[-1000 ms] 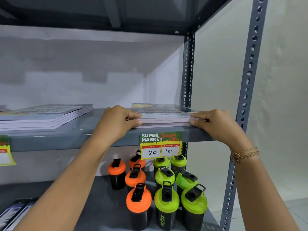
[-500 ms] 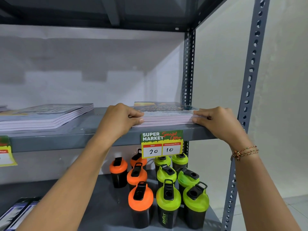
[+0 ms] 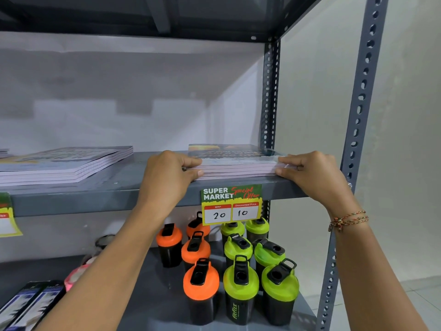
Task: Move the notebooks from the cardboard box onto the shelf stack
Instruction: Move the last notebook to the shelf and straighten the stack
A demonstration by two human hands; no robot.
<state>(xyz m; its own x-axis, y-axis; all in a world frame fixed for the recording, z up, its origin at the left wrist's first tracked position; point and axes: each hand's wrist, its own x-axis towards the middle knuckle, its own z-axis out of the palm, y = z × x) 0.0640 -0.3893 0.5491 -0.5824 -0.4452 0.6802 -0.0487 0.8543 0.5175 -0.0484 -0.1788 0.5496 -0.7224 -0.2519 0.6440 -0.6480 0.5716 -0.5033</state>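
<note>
The stack of notebooks point(image 3: 236, 163) lies flat at the front right of the grey shelf point(image 3: 95, 199), its near edge close to the shelf lip. You have it between both hands. Your left hand point(image 3: 167, 175) is clasped on the stack's left end, with a finger over the top cover and the thumb point(image 3: 194, 173) pressed against the lower page edges. Your right hand point(image 3: 310, 173) grips the right end the same way, fingers point(image 3: 286, 160) on top and thumb at the bottom of the pile. A braided bracelet point(image 3: 348, 219) sits on that wrist.

Just under your grip, a green price tag point(image 3: 231, 204) hangs from the shelf lip, reading "SUPER MARKET", with 20 and 10 written in. Well to the left of your left hand, a second pile of notebooks point(image 3: 66, 163) lies on the same shelf, apart from yours. Right beside your right hand stands the perforated front post point(image 3: 358, 120) of the rack.

Below your hands, on the lower shelf, stand shaker bottles: orange-lidded ones point(image 3: 201, 290) toward the left, green-lidded ones point(image 3: 241, 290) toward the right, all upright and close together. At the far lower left lie some dark flat packs point(image 3: 26, 304); I cannot tell what they are.
</note>
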